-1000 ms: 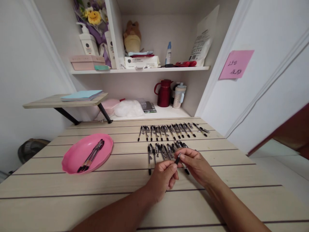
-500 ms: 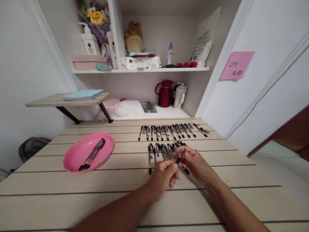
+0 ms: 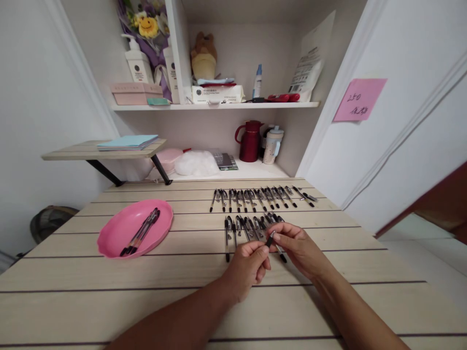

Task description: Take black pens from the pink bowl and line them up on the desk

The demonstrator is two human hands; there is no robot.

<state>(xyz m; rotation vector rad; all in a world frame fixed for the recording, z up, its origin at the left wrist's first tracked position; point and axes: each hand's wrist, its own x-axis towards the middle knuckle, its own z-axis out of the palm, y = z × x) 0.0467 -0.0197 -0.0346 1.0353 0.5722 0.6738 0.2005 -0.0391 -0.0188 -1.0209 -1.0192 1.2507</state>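
My left hand [image 3: 251, 265] is closed around a pen [image 3: 270, 239], whose black grip section sticks up past the thumb. At the silvery front end of that pen, my right hand [image 3: 296, 245] pinches with thumb and fingertips. Most of the pen's barrel is hidden inside the left fist. Just beyond my hands lies a nearer row of pen parts [image 3: 234, 233], black caps and clear barrels, with some covered by my right hand. Farther back is a second row of disassembled pens [image 3: 243, 200] with small metal tips among them.
To the left a pink scalloped plate [image 3: 109, 228] holds several whole pens [image 3: 140, 233]. Behind it stands a small raised shelf [image 3: 73, 151] with blue paper [image 3: 129, 142]. A red jug [image 3: 250, 142] and a pale cup [image 3: 272, 146] stand in the cabinet at the back.
My right fingers have come down and closed in on the pen's front end. The left hand stays put with the pen, and the view has shifted very slightly.
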